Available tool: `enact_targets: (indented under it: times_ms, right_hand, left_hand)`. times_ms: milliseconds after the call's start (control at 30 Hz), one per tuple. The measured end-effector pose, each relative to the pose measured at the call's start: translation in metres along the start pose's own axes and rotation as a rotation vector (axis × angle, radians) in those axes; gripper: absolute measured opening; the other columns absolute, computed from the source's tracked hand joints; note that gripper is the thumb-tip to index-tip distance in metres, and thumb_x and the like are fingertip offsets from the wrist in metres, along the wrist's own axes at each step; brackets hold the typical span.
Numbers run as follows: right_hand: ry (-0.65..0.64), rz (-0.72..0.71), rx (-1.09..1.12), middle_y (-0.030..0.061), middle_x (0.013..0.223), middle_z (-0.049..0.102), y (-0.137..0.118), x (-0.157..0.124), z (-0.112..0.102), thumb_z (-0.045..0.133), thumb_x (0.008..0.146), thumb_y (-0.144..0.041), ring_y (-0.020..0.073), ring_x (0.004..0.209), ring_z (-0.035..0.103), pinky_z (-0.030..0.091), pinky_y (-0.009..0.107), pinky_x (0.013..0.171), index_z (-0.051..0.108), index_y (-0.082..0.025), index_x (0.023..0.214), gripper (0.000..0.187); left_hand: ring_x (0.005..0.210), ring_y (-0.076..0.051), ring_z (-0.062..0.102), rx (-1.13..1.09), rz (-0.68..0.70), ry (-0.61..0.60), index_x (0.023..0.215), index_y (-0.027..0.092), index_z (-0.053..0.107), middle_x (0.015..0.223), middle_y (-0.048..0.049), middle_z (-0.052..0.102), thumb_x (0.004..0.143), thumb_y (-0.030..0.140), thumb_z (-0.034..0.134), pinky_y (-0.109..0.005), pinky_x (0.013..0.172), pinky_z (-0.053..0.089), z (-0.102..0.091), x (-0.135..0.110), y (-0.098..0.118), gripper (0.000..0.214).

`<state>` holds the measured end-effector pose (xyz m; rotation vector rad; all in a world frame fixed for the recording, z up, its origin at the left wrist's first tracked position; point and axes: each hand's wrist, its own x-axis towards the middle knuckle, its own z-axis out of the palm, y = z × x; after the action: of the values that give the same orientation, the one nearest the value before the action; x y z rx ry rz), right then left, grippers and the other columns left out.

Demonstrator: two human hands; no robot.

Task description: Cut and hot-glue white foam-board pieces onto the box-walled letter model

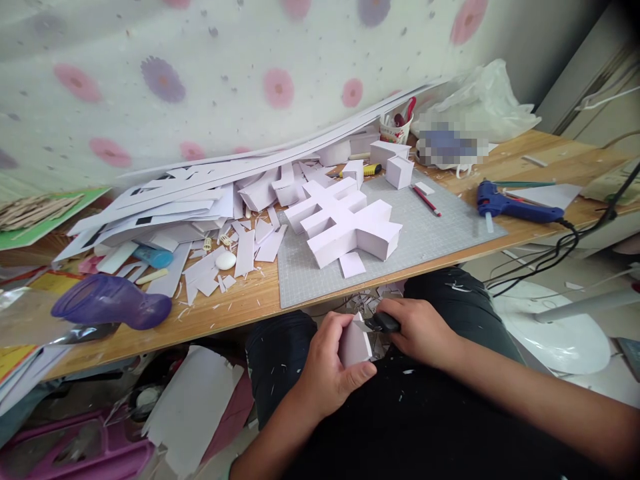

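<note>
Over my lap, my left hand [327, 370] grips a small white foam board piece [354, 345], thumb along its lower edge. My right hand [420, 330] is wrapped round the black handle of a utility knife [384, 323]. The knife's blade meets or nearly meets the upper right edge of the board piece; exact contact is hard to tell. On the table in front, a white foam board structure [340, 217] with open slots stands on a grey cutting mat [310, 283]. A small flat white square [353, 265] lies against its front side.
White board scraps [245, 250] and stacked sheets [165, 200] cover the table's left part, near a purple boot-shaped container [110, 301]. A blue glue gun [520, 203], its cord trailing right, lies beside the mat. A red pencil [427, 200] and a yellow cutter [371, 170] lie farther back.
</note>
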<state>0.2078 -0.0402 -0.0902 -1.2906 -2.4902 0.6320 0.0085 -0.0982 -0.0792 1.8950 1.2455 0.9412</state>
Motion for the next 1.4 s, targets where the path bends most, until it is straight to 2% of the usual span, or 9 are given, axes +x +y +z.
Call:
enact_targets:
  times_ms: [300, 433, 533, 700, 867, 1000, 1200, 1267, 1400]
  right_hand:
    - [-0.087, 0.152, 0.015, 0.0063, 0.079, 0.068, 0.010, 0.006, 0.014, 0.052, 0.075, -0.016, 0.0219, 0.074, 0.064, 0.038, 0.027, 0.063, 0.059, -0.019, 0.085, 0.013]
    - [-0.098, 0.219, 0.059, 0.0077, 0.074, 0.068, 0.024, 0.008, 0.027, 0.052, 0.082, -0.024, 0.0217, 0.068, 0.063, 0.038, 0.028, 0.060, 0.061, -0.018, 0.083, 0.012]
    - [-0.105, 0.203, 0.165, 0.0042, 0.070, 0.065, 0.025, 0.006, 0.027, 0.047, 0.088, -0.036, 0.0179, 0.064, 0.060, 0.040, 0.026, 0.059, 0.061, -0.018, 0.080, 0.024]
    - [-0.139, 0.060, 0.710, 0.0039, 0.079, 0.062, 0.004, 0.004, 0.007, 0.052, 0.086, -0.046, 0.0178, 0.074, 0.056, 0.044, 0.027, 0.067, 0.062, -0.015, 0.088, 0.033]
    - [-0.274, -0.004, 0.948, 0.0000, 0.073, 0.051, -0.019, 0.003, 0.002, 0.059, 0.082, -0.046, 0.0142, 0.068, 0.046, 0.039, 0.025, 0.062, 0.057, -0.015, 0.081, 0.031]
    - [-0.282, 0.029, 0.986, -0.0028, 0.067, 0.041, -0.024, 0.004, 0.006, 0.060, 0.081, -0.042, 0.0121, 0.064, 0.038, 0.035, 0.024, 0.059, 0.046, -0.018, 0.069, 0.030]
    - [-0.176, 0.076, 0.921, -0.0038, 0.063, 0.039, -0.020, 0.003, 0.000, 0.058, 0.081, -0.039, 0.0118, 0.061, 0.036, 0.034, 0.024, 0.056, 0.043, -0.019, 0.068, 0.028]
    - [-0.135, 0.069, 0.868, -0.0035, 0.063, 0.040, -0.018, 0.002, 0.001, 0.057, 0.081, -0.038, 0.0122, 0.061, 0.038, 0.035, 0.024, 0.057, 0.043, -0.019, 0.068, 0.026]
    - [-0.054, -0.001, 0.683, -0.0024, 0.064, 0.046, -0.019, -0.002, 0.006, 0.055, 0.083, -0.033, 0.0124, 0.061, 0.042, 0.036, 0.024, 0.058, 0.048, -0.019, 0.069, 0.022]
  left_hand:
    - [0.081, -0.020, 0.051, -0.020, -0.037, -0.033, 0.110, 0.017, 0.051, 0.094, -0.0058, 0.051, 0.077, 0.068, 0.051, -0.032, 0.071, 0.040, 0.003, -0.002, -0.003, 0.061]
    - [0.085, -0.021, 0.051, -0.156, -0.037, -0.063, 0.116, 0.017, 0.053, 0.098, -0.0070, 0.052, 0.074, 0.066, 0.058, -0.033, 0.076, 0.040, 0.000, -0.004, -0.003, 0.064]
    - [0.085, -0.020, 0.051, -0.458, -0.115, 0.018, 0.120, 0.018, 0.055, 0.096, -0.0067, 0.054, 0.078, 0.065, 0.053, -0.032, 0.078, 0.041, 0.000, -0.005, -0.008, 0.063]
    - [0.087, -0.021, 0.055, -0.997, -0.281, 0.267, 0.121, 0.015, 0.060, 0.098, -0.0089, 0.061, 0.081, 0.070, 0.042, -0.031, 0.081, 0.044, 0.004, -0.001, -0.009, 0.071]
    - [0.080, -0.020, 0.060, -1.250, -0.365, 0.422, 0.120, 0.016, 0.061, 0.096, -0.0096, 0.066, 0.084, 0.067, 0.040, -0.033, 0.075, 0.050, 0.006, 0.012, 0.003, 0.067]
    - [0.084, -0.023, 0.063, -1.241, -0.382, 0.434, 0.123, 0.016, 0.059, 0.101, -0.0129, 0.068, 0.084, 0.064, 0.045, -0.037, 0.076, 0.051, 0.008, 0.014, 0.004, 0.064]
    - [0.095, -0.016, 0.062, -0.985, -0.323, 0.500, 0.108, 0.019, 0.063, 0.106, -0.0056, 0.069, 0.083, 0.025, 0.065, -0.027, 0.086, 0.045, 0.003, 0.012, -0.004, 0.026]
    - [0.099, -0.017, 0.061, -0.929, -0.293, 0.455, 0.111, 0.020, 0.060, 0.109, -0.0058, 0.067, 0.084, 0.024, 0.064, -0.028, 0.088, 0.044, 0.003, 0.014, -0.002, 0.028]
    - [0.094, -0.018, 0.060, -0.867, -0.293, 0.321, 0.125, 0.022, 0.047, 0.111, -0.0071, 0.064, 0.078, 0.028, 0.070, -0.029, 0.083, 0.045, 0.008, 0.018, 0.009, 0.052]
